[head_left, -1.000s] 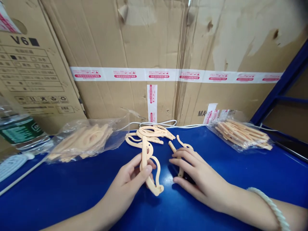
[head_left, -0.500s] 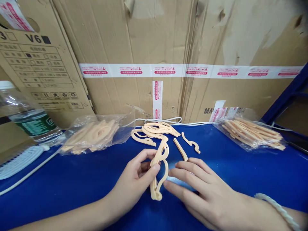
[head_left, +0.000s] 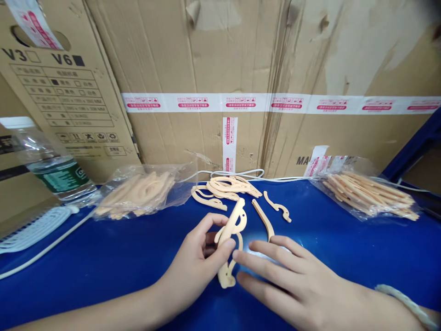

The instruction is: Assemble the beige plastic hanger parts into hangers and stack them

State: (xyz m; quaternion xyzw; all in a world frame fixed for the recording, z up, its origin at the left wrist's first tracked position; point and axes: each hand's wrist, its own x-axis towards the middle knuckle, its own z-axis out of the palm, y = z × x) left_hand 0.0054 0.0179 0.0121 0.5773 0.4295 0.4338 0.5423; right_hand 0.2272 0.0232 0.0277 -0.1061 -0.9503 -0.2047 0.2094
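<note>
My left hand (head_left: 201,257) is closed around a beige folding clothes hanger (head_left: 227,276), thumb on the near face. The hanger stands tilted, with curved, hook-like parts along its right side. Just to the right, my right hand (head_left: 292,280) has its fingers spread, and the index fingertip is close to the hanger; whether it touches I cannot tell. Beyond the right fingers lies a long beige strip (head_left: 262,217), its near end partly hidden by that hand. A small S-shaped beige piece (head_left: 278,208) rests beside it. Farther back is a pile of beige hanger parts (head_left: 230,186).
Clear bags of beige parts lie at left (head_left: 138,195) and right (head_left: 372,195). A water bottle (head_left: 62,172), a white hairbrush (head_left: 41,230) and a white cable (head_left: 51,250) are at left. Cardboard boxes (head_left: 193,142) back the blue table (head_left: 165,239).
The hanger has turned slightly in my left hand, showing its parts from a different angle. My right hand stays beside it, fingers spread. The camera view has shifted a little left.
</note>
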